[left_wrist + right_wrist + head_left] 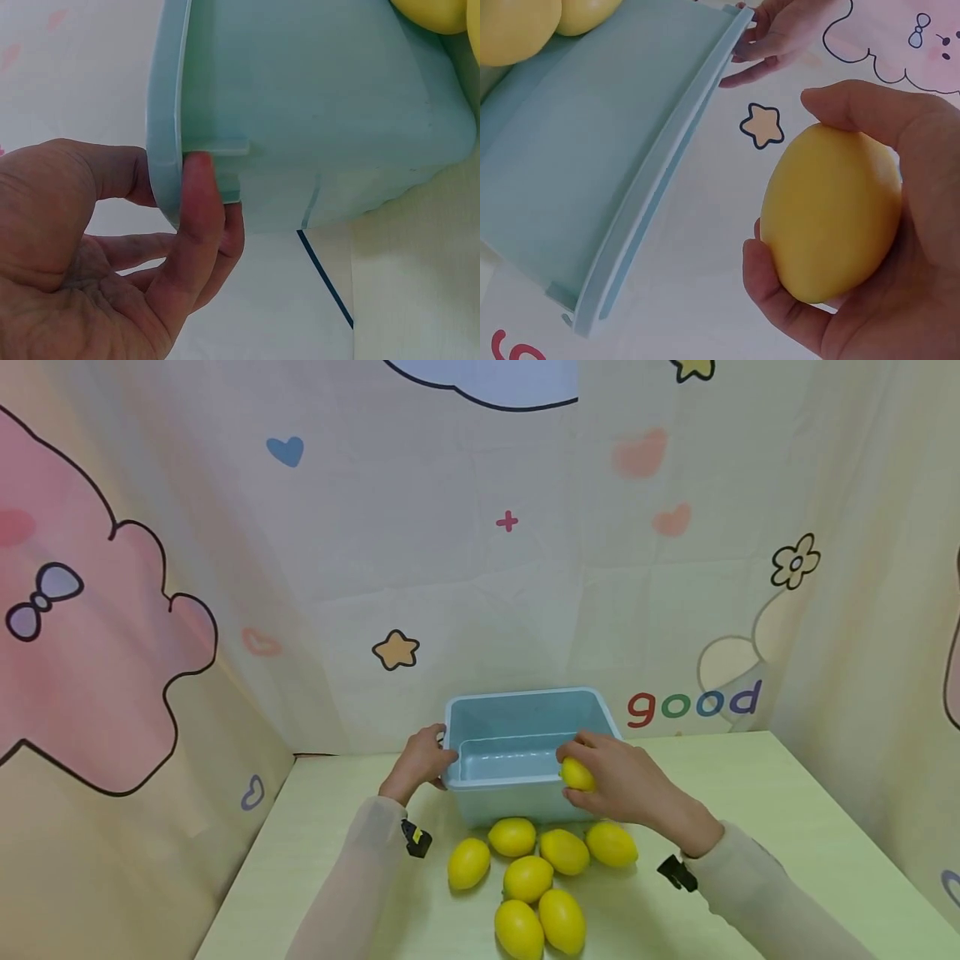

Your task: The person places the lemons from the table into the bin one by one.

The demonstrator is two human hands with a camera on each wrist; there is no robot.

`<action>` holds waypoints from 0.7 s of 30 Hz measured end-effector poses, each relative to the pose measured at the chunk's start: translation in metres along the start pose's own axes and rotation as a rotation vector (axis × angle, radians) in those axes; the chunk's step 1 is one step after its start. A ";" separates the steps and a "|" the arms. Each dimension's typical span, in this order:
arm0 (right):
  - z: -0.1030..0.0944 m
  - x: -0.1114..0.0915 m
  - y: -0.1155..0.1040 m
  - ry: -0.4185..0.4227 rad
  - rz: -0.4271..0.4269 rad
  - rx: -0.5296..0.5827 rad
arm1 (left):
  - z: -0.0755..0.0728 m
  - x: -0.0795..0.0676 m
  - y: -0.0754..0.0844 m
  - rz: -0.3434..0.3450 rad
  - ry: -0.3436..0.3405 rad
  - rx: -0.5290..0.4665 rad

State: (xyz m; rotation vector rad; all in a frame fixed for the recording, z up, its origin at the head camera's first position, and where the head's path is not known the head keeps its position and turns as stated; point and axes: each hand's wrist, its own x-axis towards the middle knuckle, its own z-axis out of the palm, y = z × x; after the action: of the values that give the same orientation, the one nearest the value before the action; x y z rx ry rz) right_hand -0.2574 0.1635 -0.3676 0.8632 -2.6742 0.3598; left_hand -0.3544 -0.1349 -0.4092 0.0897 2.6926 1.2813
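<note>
A light blue plastic bin point(510, 802) stands at the back of the table, its inside bare in the head view. My left hand point(422, 758) grips the bin's left rim, thumb on the rim and fingers curled beneath it, as the left wrist view point(169, 165) of that rim shows. In my right hand point(618, 777) is a yellow lemon point(832, 214), held between thumb and curled fingers near the bin's front right rim. Several more lemons point(528, 879) lie on the table just in front of the bin.
The pale green table point(750, 843) ends at a printed cloth backdrop point(480, 593) close behind the bin. More cloth hangs on the left point(247, 710) and right sides. The loose lemons lie between my two forearms.
</note>
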 end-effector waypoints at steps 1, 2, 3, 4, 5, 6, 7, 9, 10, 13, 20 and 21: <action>-0.001 0.002 0.001 0.001 0.003 0.000 | 0.000 0.000 0.000 -0.001 0.000 0.000; -0.001 0.005 0.001 0.006 0.003 -0.002 | 0.000 0.000 0.000 -0.005 0.000 -0.003; -0.001 0.007 0.002 0.013 0.002 -0.003 | 0.000 0.001 0.000 -0.009 0.001 -0.004; -0.002 0.010 0.004 0.021 0.001 -0.004 | 0.000 0.001 0.000 -0.012 0.000 -0.004; -0.002 0.012 0.005 0.027 0.001 -0.008 | 0.000 0.001 0.000 -0.017 0.001 -0.004; -0.002 0.014 0.005 0.035 0.001 -0.010 | 0.000 0.001 0.000 -0.020 0.000 -0.005; -0.003 0.017 0.006 0.040 0.002 -0.010 | 0.000 0.001 0.000 -0.022 0.001 -0.005; -0.003 0.021 0.008 0.046 0.002 -0.012 | 0.001 0.001 -0.001 -0.017 0.003 0.000; -0.003 0.024 0.008 0.047 0.002 -0.011 | 0.001 0.001 -0.001 -0.014 0.005 0.002; -0.003 0.030 0.010 0.041 0.007 -0.005 | 0.001 0.000 -0.001 -0.001 0.010 0.011; -0.004 0.047 0.017 -0.008 0.039 -0.001 | 0.001 0.000 0.000 0.006 0.009 0.017; -0.004 0.050 0.018 -0.022 0.048 -0.002 | 0.001 0.000 0.000 0.008 0.009 0.020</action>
State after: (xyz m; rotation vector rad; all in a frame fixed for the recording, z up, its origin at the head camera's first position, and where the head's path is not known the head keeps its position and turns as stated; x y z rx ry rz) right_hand -0.3063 0.1532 -0.3480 0.8084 -2.7184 0.3613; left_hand -0.3545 -0.1345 -0.4099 0.0976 2.7156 1.2602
